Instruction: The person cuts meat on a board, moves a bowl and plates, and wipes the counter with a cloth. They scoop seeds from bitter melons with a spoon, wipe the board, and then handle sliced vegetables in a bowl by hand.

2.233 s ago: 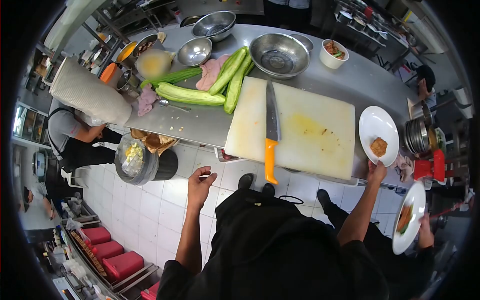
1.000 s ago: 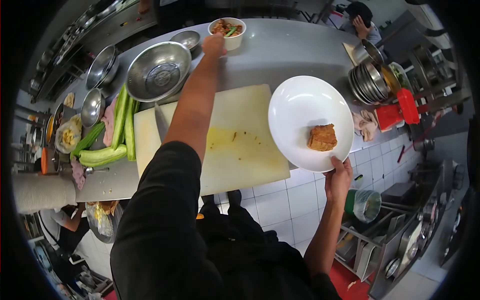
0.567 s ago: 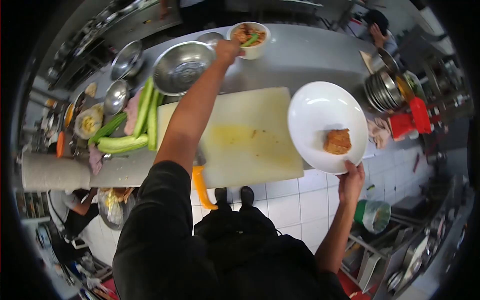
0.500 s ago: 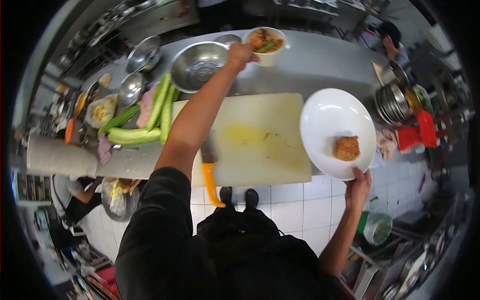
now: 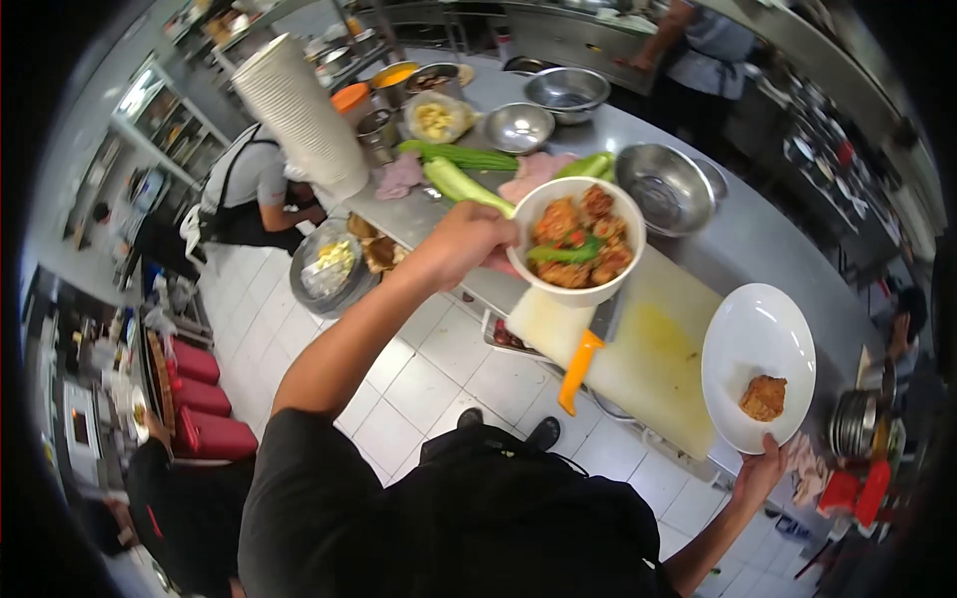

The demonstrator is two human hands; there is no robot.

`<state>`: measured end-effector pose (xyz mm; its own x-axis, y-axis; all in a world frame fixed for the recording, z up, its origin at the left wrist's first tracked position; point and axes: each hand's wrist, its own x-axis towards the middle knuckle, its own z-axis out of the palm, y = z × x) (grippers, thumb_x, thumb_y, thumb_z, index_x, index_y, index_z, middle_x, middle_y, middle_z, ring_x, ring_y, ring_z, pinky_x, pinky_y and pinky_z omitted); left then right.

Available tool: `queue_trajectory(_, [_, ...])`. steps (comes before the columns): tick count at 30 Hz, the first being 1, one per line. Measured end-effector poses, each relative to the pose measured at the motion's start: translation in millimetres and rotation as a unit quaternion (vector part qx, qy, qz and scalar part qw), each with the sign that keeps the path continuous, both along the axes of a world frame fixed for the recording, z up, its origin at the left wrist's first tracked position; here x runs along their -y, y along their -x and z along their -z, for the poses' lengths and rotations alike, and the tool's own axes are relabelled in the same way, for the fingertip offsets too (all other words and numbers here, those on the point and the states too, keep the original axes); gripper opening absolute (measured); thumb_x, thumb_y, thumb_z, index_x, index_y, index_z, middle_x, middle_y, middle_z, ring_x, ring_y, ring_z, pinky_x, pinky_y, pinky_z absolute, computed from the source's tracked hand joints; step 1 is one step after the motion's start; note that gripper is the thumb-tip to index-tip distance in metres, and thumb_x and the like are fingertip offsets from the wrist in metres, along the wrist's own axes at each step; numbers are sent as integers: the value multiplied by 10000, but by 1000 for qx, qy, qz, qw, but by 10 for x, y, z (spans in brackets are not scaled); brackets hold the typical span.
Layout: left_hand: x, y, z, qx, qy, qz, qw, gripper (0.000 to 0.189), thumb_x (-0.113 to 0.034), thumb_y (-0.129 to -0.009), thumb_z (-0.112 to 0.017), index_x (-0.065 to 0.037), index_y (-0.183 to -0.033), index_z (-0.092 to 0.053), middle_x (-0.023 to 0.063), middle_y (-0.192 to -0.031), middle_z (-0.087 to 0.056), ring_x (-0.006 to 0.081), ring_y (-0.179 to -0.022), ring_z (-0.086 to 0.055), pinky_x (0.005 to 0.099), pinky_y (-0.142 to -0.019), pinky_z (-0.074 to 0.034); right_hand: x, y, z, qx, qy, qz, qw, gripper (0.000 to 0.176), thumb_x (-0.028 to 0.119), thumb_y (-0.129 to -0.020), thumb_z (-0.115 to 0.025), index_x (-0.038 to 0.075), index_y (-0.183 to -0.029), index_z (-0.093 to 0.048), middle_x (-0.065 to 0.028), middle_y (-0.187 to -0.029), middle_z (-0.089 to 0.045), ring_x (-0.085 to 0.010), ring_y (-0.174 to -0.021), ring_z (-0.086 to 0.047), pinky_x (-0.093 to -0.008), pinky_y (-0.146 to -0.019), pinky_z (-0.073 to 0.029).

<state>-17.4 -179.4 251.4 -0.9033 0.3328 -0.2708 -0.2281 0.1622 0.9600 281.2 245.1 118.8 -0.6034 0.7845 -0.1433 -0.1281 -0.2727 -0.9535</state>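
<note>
My left hand [image 5: 472,242] grips a white bowl [image 5: 574,292] of fried chunks with green pieces, lifted off the counter and held near my chest, above the near end of the cutting board [image 5: 648,361]. My right hand [image 5: 762,469] holds a white plate [image 5: 750,351] by its lower rim; a single browned piece [image 5: 764,397] sits on it. The plate hovers over the board's right end. An orange-handled knife [image 5: 579,370] lies on the board, handle past its edge.
On the steel counter [image 5: 743,245] lie green gourds [image 5: 461,182], pale meat, several metal bowls [image 5: 667,185] and a tall stack of cups [image 5: 297,113]. A bin of scraps [image 5: 330,264] stands on the tiled floor. People work at the left and at the back.
My left hand picked the food bowl up from the far side of the counter and brought it close. My view swung left. The plate stays in my right hand.
</note>
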Motion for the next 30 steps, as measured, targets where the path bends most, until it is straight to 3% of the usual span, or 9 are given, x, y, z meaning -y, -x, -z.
queue_trajectory(4, [1111, -799, -216, -8, 2, -137, 990, 160, -65, -803, -568, 90, -825, -599, 131, -819, -626, 213, -723, -665, 305, -696, -581, 355, 43, -320, -12, 5, -74, 997, 364, 81, -860, -565, 1, -1212, -516, -135, -1146, -606, -225, -974, -644, -347, -770, -554])
queue_trajectory(11, [3044, -1450, 160, -17, 15, -348, 937, 156, -66, -813, -540, 82, -817, -592, 147, -774, -635, 208, -668, -657, 306, -688, -576, 1574, 859, -506, 0, 10, -157, 987, 405, 78, -858, -562, -13, -1245, -480, -137, -1172, -591, -243, -1003, -632, -375, -804, -556])
queue_trajectory(12, [3363, -2033, -149, -22, 12, -364, 931, 153, -70, -818, -533, 71, -819, -592, 147, -772, -636, 205, -670, -654, 310, -697, -573, 1841, 406, -913, -14, 4, -176, 984, 414, 77, -858, -562, -14, -1252, -474, -137, -1175, -589, -243, -1007, -631, -376, -806, -555])
queue_trajectory(16, [4200, -2189, 198, -34, 18, -451, 891, 147, -52, -806, -529, 87, -781, -570, 168, -734, -634, 232, -662, -674, 312, -646, -585, 2674, 1031, -695, -20, 18, -269, 963, 436, 72, -856, -560, -18, -1271, -462, -138, -1181, -585, -242, -1027, -623, -375, -813, -553])
queue_trajectory(18, [4559, -2304, 284, -40, 26, -475, 878, 143, -51, -808, -524, 84, -777, -564, 168, -739, -634, 234, -664, -674, 318, -658, -588, 3048, 1226, -597, -22, 17, -305, 952, 436, 68, -856, -558, -19, -1273, -463, -139, -1178, -587, -239, -1023, -625, -365, -806, -554])
queue_trajectory(19, [4802, -2757, -2, -41, 23, -481, 875, 142, -50, -809, -521, 82, -774, -561, 168, -742, -634, 234, -666, -674, 322, -664, -589, 3279, 854, -905, -23, 9, -318, 948, 436, 66, -857, -556, -20, -1274, -464, -139, -1175, -589, -237, -1014, -630, -357, -797, -556])
queue_trajectory(25, [5502, -2963, 126, -35, 13, -540, 841, 149, -48, -804, -518, 93, -790, -563, 170, -760, -637, 233, -670, -672, 331, -689, -587, 4430, 1330, -790, -6, 44, -388, 921, 400, 41, -844, -543, -38, -1233, -491, -129, -1100, -620, -194, -863, -662, -250, -680, -544])
queue_trajectory(28, [5886, -2971, 133, -40, 11, -558, 829, 150, -47, -805, -515, 95, -796, -564, 174, -764, -637, 236, -669, -672, 331, -686, -587, 4830, 1548, -736, 3, 31, -450, 892, 393, 36, -844, -536, -39, -1226, -492, -129, -1096, -623, -195, -866, -662, -243, -679, -541])
queue_trajectory(30, [6070, -2882, 195, -41, 10, -571, 820, 151, -43, -802, -515, 100, -802, -563, 178, -766, -636, 236, -667, -671, 334, -694, -590, 5060, 1761, -687, 22, 43, -478, 877, 402, 18, -839, -516, -59, -1232, -479, -145, -1123, -614, -211, -930, -649, -281, -757, -534])
